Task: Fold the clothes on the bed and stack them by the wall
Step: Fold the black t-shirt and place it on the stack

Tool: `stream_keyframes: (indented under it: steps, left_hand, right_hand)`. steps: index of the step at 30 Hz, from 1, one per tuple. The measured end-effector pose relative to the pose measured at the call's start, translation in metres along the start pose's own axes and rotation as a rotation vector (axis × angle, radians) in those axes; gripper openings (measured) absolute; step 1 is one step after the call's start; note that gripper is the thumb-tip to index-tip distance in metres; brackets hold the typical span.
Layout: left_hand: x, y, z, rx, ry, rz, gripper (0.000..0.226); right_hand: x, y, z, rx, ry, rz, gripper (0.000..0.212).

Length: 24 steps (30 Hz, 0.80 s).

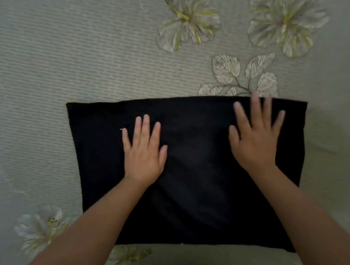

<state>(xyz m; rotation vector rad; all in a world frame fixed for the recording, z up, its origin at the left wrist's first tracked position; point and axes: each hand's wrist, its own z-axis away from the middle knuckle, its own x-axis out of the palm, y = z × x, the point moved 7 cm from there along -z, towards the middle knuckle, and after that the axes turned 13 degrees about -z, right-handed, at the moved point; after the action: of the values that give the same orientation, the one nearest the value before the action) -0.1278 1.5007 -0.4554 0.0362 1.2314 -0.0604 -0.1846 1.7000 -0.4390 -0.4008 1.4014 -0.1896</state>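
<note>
Both the left hand (144, 152) and the right hand (255, 134), fingers straight and spread, press a folded black cloth rectangle (195, 191) flat on the pale floral bedspread (68, 50); the right fingertips look blurred.

Floral grey bedspread (68, 54), black, seemingly folded garment (196, 180) flat on it

No text, label, brand or number can be read anywhere.

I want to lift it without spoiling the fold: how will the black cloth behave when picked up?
The black cloth looks thin and lies flat on the bedsheet, so it is probably floppy and light. Lifted by one edge, it would likely sag and unfold. Both hands, left and right, should support it.
</note>
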Motion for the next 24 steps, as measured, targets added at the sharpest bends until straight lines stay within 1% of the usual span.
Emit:
stream_keyframes:
  steps: [1, 2, 5, 11, 15, 18, 21, 23, 24]
  left_hand:
    - [0.005, -0.004, 0.000, -0.018, -0.019, -0.006, 0.059]
    - [0.009, -0.006, -0.001, -0.026, -0.034, -0.014, 0.061]
    - [0.015, -0.004, -0.003, -0.010, -0.046, -0.036, 0.064]
    - [0.017, -0.005, 0.001, -0.058, -0.102, -0.014, 0.071]
    - [0.018, -0.004, 0.002, -0.048, -0.085, -0.043, 0.074]
    - [0.021, -0.003, 0.002, -0.052, -0.065, -0.071, 0.076]
    - [0.024, -0.006, 0.002, -0.060, -0.010, -0.073, 0.073]
    - [0.023, -0.007, 0.003, -0.061, 0.029, -0.072, 0.070]
    - [0.022, -0.007, 0.003, -0.061, 0.044, -0.072, 0.069]
  right_hand:
    - [0.006, -0.001, 0.007, -0.043, -0.041, 0.033, 0.047]
    - [0.010, 0.005, 0.011, -0.048, -0.063, 0.051, 0.047]
    - [0.013, 0.022, 0.012, -0.017, -0.075, 0.059, 0.049]
    - [0.015, 0.025, 0.013, 0.012, -0.146, 0.023, 0.054]
    - [0.019, 0.030, 0.015, 0.046, -0.196, 0.014, 0.057]
    - [0.019, 0.032, 0.015, 0.050, -0.194, 0.007, 0.058]
    - [0.021, 0.032, 0.018, 0.046, -0.209, -0.003, 0.055]
    - [0.016, 0.033, 0.028, 0.035, -0.174, -0.047, 0.053]
    - [0.008, 0.034, 0.039, 0.041, -0.123, -0.072, 0.053]
